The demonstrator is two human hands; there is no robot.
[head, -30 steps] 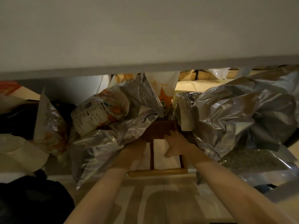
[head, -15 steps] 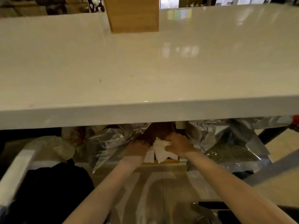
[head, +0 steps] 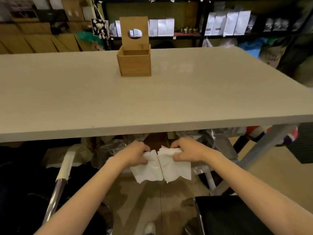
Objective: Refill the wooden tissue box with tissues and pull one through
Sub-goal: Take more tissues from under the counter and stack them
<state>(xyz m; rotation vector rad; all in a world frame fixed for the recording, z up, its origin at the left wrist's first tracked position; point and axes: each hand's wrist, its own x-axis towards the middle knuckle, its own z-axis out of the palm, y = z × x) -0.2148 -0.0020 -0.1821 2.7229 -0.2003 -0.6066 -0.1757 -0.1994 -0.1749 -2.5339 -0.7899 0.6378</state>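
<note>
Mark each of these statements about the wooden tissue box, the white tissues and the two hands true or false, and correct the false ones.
1. The square wooden tissue box stands on the pale table top with its lid raised. True.
2. The left hand and the right hand each grip a wad of white tissues. True.
3. The tissues are already inside the box. False: they are held below the table's near edge, apart from the box.
4. The raised lid has an oval hole. True.
5. A tissue sticks out through the hole. False: the hole is bare, and the shelf behind shows through it.
</note>
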